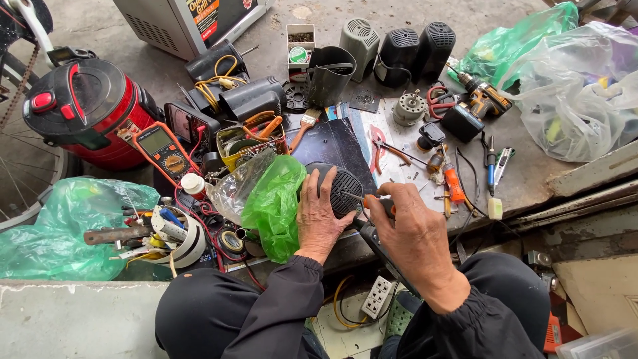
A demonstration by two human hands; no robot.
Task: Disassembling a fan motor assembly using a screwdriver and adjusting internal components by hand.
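My left hand (320, 216) rests flat on a black ribbed plastic housing (343, 187) that lies on a dark board at the middle of the work surface. My right hand (413, 234) grips a screwdriver with an orange and black handle (383, 205). Its thin shaft points left at the housing's grille. A second dark tool or handle (375, 242) runs down under my right palm. Both arms wear black sleeves.
A green plastic bag (276, 203) lies left of my left hand. An orange multimeter (161, 149), a red and black cooker (83, 110), several black housings (412, 46), a small motor (409, 108), a cordless drill (482, 100), pliers and clear bags crowd the surface. A white power strip (377, 297) lies below.
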